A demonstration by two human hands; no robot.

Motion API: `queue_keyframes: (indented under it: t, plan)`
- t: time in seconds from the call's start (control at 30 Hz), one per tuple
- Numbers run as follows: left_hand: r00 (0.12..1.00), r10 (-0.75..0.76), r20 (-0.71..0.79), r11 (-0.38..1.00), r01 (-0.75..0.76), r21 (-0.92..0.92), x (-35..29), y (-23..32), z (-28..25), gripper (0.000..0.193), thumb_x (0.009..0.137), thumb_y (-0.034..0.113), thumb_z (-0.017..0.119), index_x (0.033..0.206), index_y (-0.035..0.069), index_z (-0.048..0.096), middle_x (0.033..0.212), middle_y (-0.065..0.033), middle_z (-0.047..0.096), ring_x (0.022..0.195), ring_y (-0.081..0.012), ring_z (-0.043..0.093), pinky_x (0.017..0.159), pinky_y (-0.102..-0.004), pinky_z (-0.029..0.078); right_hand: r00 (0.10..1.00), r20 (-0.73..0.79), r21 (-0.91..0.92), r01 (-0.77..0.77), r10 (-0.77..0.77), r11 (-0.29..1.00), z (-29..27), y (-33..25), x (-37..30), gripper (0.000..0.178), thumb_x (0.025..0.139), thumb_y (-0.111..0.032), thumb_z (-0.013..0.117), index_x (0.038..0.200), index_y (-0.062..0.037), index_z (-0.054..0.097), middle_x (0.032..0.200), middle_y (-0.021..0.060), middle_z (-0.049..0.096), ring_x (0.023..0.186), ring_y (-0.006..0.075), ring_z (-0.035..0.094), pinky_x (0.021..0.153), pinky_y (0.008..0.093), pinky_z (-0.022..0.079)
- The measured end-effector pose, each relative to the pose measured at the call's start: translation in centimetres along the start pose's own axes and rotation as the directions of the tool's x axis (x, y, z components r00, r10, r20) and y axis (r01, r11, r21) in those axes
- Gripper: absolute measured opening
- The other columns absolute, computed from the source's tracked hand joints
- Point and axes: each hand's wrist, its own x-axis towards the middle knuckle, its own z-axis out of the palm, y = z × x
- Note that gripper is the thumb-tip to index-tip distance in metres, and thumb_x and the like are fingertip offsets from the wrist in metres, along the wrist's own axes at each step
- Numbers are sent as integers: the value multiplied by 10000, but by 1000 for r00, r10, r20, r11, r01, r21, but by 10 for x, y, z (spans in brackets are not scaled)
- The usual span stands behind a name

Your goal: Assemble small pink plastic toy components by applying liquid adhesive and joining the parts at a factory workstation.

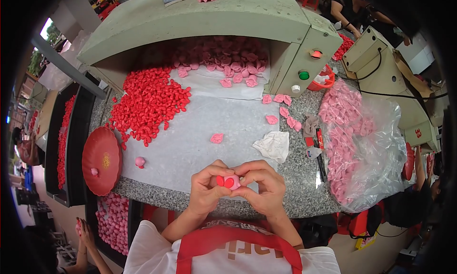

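My left hand (205, 190) and my right hand (264, 188) meet above the front edge of the table. Between the fingertips of both is a small pink toy figure (236, 181) with two red oval pieces on it. Both hands are closed in a pinch round it, and the fingers hide part of it. Beyond them, a flat pink shell piece (217, 138) lies on the white sheet (190, 155). To the left of my left hand, a round pink figure with a red base (140, 162) stands on the sheet. A crumpled white cloth (273, 146) lies beyond my right hand.
A green metal hood (200, 19) spans the back, over heaped red pieces (150, 100) and pink shells (228, 59). At left are a red dish (101, 176) and black trays (71, 200). A clear bag (376, 164) of pink parts lies right. Other people work nearby.
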Motion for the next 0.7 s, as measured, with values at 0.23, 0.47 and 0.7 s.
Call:
queue_keyframes:
  t: [0.23, 0.47, 0.7]
  plan:
    - [963, -266, 51, 846, 258, -466, -4, -24, -12, 297, 774, 171, 622, 1015, 34, 515, 966, -79, 481, 815, -185, 548, 723, -287, 443, 996, -86, -277, -48, 25, 960, 15, -21, 3, 233, 592, -9, 729, 756, -25, 564, 865, 100, 573, 767, 187, 583, 651, 263, 472]
    - [962, -206, 178, 745, 272, -609, -1, -34, -14, 319, 772, 187, 628, 1033, 55, 501, 989, -83, 458, 828, -230, 582, 719, -300, 494, 994, -109, -370, -49, 9, 928, 17, -26, 0, 268, 591, -28, 737, 779, -46, 548, 861, 86, 552, 765, 204, 570, 624, 274, 460]
    - [959, -168, 227, 800, 267, -537, 3, -30, -18, 272, 766, 162, 633, 991, 48, 531, 970, -90, 457, 822, -231, 584, 713, -312, 510, 997, -73, -315, -54, 33, 948, 15, -27, -1, 287, 584, -25, 745, 783, -55, 540, 866, 89, 538, 788, 210, 558, 655, 278, 450]
